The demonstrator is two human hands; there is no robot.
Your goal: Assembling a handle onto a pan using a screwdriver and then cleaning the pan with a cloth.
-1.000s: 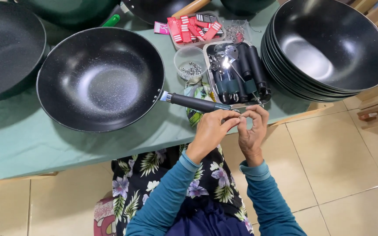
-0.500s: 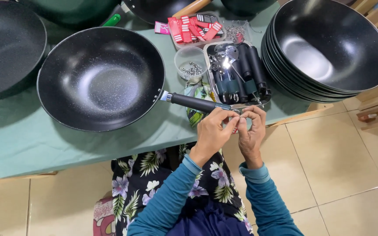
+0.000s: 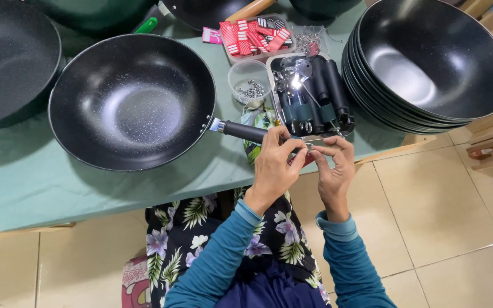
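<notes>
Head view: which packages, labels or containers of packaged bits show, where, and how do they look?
Clear tray, table's far edge: red-and-white striped packets.
Pink label, left of that tray: small and rectangular.
Round clear tub, beside the pan: small metal pieces.
No screens or signs.

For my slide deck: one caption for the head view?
Both hands, left and right, meet at the black wok's handle end.

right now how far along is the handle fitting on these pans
Done: the wok on the green table already carries its black handle. In hand: the left hand and right hand meet at the handle's end over a small part, too small to identify. Left: the stack of handleless woks, with more handles in the tray and a cup of small metal fasteners.
</notes>
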